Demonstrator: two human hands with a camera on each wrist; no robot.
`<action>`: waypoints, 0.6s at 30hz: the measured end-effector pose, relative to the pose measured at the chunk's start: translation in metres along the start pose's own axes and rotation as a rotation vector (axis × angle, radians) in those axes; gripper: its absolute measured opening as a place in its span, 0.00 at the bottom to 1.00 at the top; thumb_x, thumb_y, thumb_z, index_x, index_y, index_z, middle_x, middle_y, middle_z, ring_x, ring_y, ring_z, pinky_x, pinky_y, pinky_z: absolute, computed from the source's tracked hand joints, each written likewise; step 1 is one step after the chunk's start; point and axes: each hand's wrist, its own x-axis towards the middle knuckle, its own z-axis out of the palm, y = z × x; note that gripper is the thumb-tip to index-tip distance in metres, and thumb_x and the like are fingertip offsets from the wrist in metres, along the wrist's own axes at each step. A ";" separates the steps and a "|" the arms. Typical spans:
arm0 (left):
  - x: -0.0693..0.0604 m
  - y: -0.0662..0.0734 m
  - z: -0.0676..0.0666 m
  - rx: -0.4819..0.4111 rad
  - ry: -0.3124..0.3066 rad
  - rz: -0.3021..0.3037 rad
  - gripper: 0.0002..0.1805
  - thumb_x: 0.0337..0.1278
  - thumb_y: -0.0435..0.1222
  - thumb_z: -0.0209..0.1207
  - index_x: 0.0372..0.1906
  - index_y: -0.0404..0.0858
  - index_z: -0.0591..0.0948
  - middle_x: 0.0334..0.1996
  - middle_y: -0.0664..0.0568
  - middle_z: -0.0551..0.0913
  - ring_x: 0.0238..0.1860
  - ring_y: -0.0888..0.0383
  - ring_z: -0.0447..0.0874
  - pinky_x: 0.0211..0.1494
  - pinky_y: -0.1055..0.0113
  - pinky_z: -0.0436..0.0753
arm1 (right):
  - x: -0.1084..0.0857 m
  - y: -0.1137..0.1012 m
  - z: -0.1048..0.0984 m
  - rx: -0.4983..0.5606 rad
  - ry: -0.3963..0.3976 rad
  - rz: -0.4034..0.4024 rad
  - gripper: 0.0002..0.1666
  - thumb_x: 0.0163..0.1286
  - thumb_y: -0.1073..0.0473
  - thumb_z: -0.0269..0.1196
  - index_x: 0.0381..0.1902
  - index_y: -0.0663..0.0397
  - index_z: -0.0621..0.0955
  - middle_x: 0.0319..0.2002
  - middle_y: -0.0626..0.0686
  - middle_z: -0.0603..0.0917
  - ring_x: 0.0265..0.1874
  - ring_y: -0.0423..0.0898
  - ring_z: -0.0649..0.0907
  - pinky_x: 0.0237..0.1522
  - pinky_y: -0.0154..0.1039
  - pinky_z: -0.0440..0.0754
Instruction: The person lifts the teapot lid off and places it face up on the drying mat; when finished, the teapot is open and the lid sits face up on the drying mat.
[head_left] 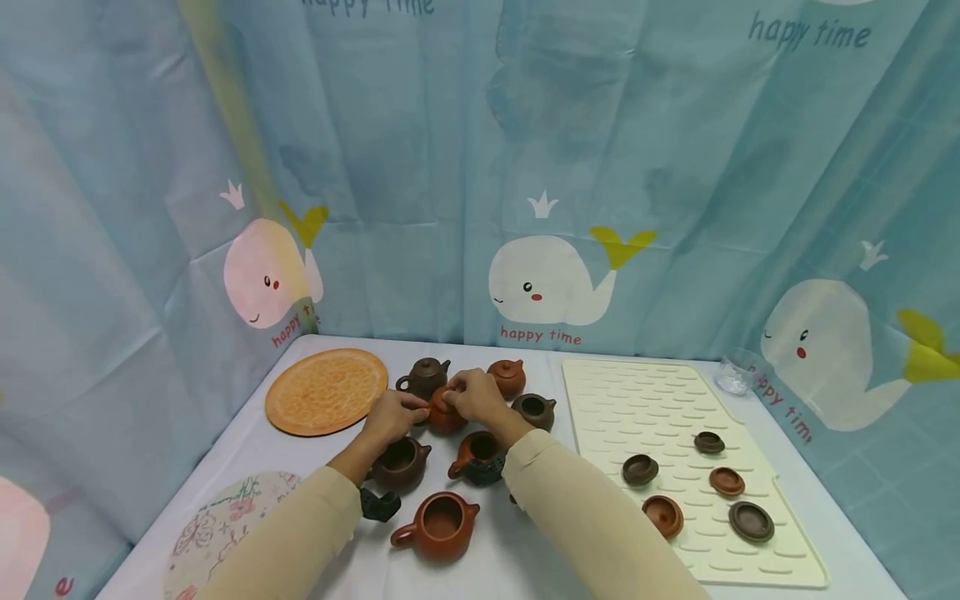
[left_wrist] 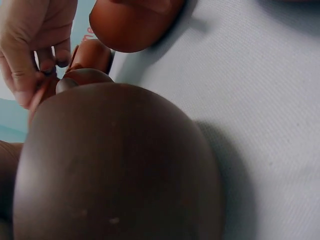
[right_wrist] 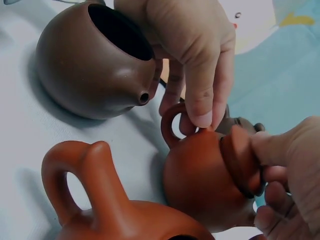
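Note:
A small red clay teapot (head_left: 446,418) stands among other teapots in the middle of the table. My left hand (head_left: 393,417) pinches its handle; the right wrist view shows thumb and fingers at the handle loop. With thumb and fingertips my right hand (head_left: 477,396) grips the red lid (right_wrist: 239,157), which sits slightly tilted at the pot's mouth. Close below my left hand is a lidless brown teapot (head_left: 400,464), whose round body fills much of the left wrist view. A lidless red-brown teapot (head_left: 480,447) lies near my right wrist.
Behind are a lidded dark teapot (head_left: 427,379) and a lidded red one (head_left: 507,379). Lidless brown (head_left: 533,411) and red (head_left: 441,529) teapots stand right and in front. Several loose lids lie on the cream mat (head_left: 622,408). An orange round mat (head_left: 326,392) and clear cup (head_left: 737,375) sit farther out.

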 end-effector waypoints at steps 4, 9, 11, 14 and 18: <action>0.001 0.002 0.000 0.001 -0.005 0.011 0.08 0.54 0.36 0.67 0.39 0.38 0.89 0.37 0.49 0.85 0.35 0.55 0.79 0.37 0.59 0.78 | -0.001 -0.002 -0.005 0.067 0.056 -0.007 0.05 0.65 0.56 0.67 0.33 0.51 0.84 0.22 0.43 0.79 0.23 0.40 0.76 0.24 0.34 0.74; 0.001 0.002 -0.001 0.015 -0.004 0.015 0.09 0.54 0.36 0.67 0.39 0.38 0.89 0.37 0.49 0.85 0.36 0.54 0.80 0.37 0.59 0.78 | -0.006 -0.005 -0.012 0.109 0.079 -0.004 0.07 0.67 0.54 0.65 0.33 0.50 0.85 0.22 0.43 0.80 0.23 0.40 0.76 0.24 0.35 0.74; 0.001 0.002 -0.001 0.020 -0.005 0.019 0.08 0.54 0.36 0.67 0.39 0.38 0.89 0.36 0.49 0.85 0.36 0.54 0.80 0.37 0.59 0.78 | -0.008 -0.005 -0.013 0.120 0.085 -0.004 0.07 0.68 0.54 0.65 0.34 0.50 0.84 0.23 0.43 0.79 0.23 0.40 0.76 0.24 0.35 0.74; 0.001 0.002 -0.001 0.019 -0.006 0.015 0.08 0.54 0.36 0.67 0.39 0.39 0.89 0.36 0.49 0.85 0.36 0.54 0.79 0.37 0.59 0.78 | -0.011 -0.006 -0.017 0.147 0.097 -0.019 0.07 0.69 0.53 0.64 0.34 0.50 0.84 0.24 0.44 0.79 0.24 0.40 0.76 0.26 0.35 0.74; -0.001 0.002 -0.002 0.021 -0.005 0.010 0.08 0.55 0.36 0.67 0.38 0.39 0.89 0.35 0.49 0.85 0.35 0.54 0.79 0.37 0.59 0.77 | -0.018 -0.006 -0.022 0.236 0.113 -0.050 0.07 0.69 0.55 0.63 0.35 0.52 0.83 0.25 0.47 0.80 0.24 0.41 0.76 0.26 0.36 0.75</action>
